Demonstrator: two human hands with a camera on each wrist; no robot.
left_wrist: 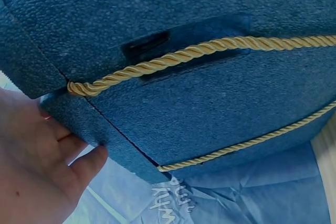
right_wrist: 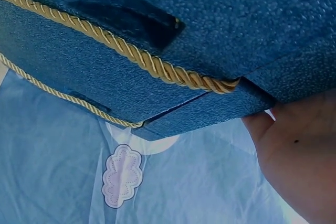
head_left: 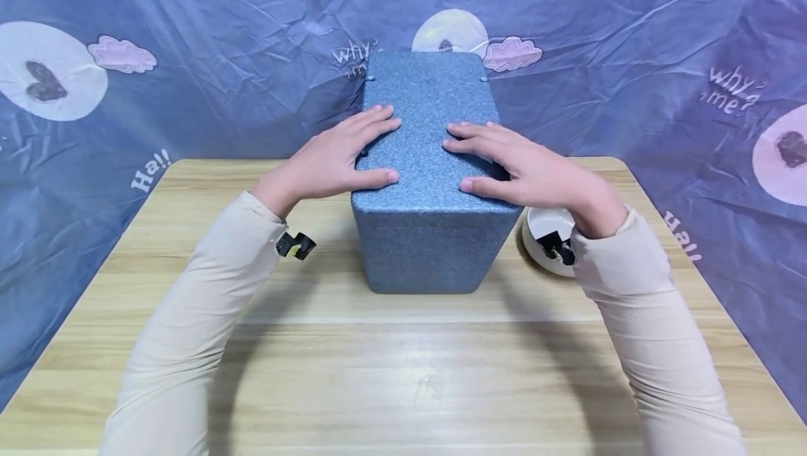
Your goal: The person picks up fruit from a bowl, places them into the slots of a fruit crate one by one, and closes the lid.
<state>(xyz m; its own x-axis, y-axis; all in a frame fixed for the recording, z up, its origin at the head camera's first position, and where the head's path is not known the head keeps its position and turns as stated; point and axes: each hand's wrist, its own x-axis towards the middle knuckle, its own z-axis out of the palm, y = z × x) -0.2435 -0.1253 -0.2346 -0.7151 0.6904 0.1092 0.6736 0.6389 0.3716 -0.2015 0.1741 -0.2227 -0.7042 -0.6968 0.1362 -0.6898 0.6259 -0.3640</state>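
Observation:
A blue speckled foam box [head_left: 435, 253] stands on the table with its lid [head_left: 425, 106] on top. My left hand [head_left: 337, 155] rests on the lid's left side, fingers extended and thumb near the front edge. Opposite it, my right hand [head_left: 526, 165] lies on the right side with its fingers spread out. Both wrist views show a thin seam between lid and box. Gold twisted rope [left_wrist: 184, 55] runs along the box's left wall, across a recessed slot. A similar gold rope [right_wrist: 136, 53] crosses the right wall.
A white round bowl [head_left: 536, 253] stands right of the box, partly hidden by my right wrist and its black camera [head_left: 556, 249]. The wooden table [head_left: 403, 379] reaches back to a blue printed sheet [head_left: 252, 57] hanging behind and at both sides.

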